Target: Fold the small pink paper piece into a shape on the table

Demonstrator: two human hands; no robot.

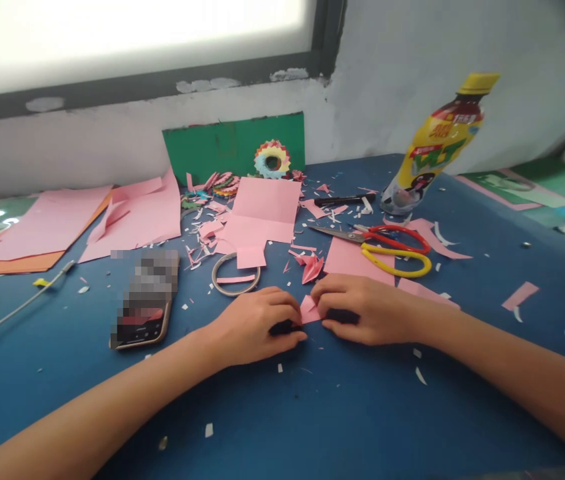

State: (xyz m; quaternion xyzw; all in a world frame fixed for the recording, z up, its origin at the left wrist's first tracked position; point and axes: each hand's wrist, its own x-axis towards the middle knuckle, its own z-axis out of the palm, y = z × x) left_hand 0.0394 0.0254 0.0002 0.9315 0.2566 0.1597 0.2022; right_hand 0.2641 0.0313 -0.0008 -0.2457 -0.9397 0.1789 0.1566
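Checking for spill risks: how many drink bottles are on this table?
1: a yellow bottle stands far right on the table, beyond the scissors, away from the pink paper pinched by left hand and right hand. Others may be out of frame.

Blue table with pink sheets, scissors, phone, tape ring, bottle, folded pink piece, scraps

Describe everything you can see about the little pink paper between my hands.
The pink paper is a small folded piece, thin and matte, with a crease showing. It lies flat on the blue table, pinned between both hands: the left hand presses its left edge, the right hand its right edge. Fingers hide much of it.
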